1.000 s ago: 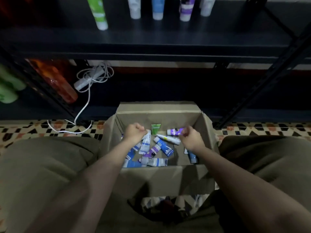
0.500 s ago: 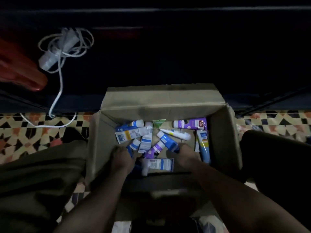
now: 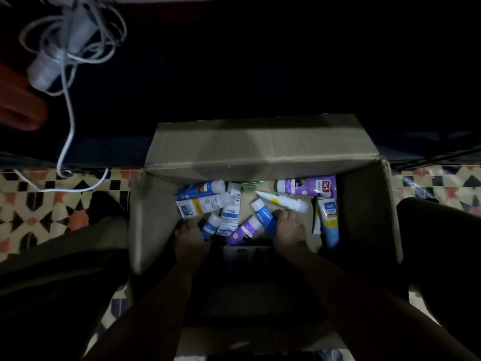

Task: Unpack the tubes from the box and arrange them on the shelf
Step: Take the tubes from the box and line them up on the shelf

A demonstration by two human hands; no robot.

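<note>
An open cardboard box (image 3: 260,149) stands on the floor between my knees. Several tubes lie loose in it: a purple tube (image 3: 307,186) at the back right, a white tube (image 3: 283,200), a blue tube (image 3: 263,212), a yellow and blue tube (image 3: 329,220) and a white tube with a yellow band (image 3: 200,205). My right hand (image 3: 289,230) is down in the box, fingers curled round the blue tube's lower end. My left hand (image 3: 190,238) lies beside a small blue and white tube (image 3: 211,225); its fingers are lost in shadow.
A coiled white cable (image 3: 73,35) and a red object (image 3: 18,108) lie on the dark bottom shelf (image 3: 260,61) behind the box. Patterned floor tiles (image 3: 52,204) show at both sides. My legs (image 3: 52,256) flank the box.
The view has tilted down, so the upper shelf with standing tubes is out of sight. Both hands have sunk from above the tubes to the box's near side.
</note>
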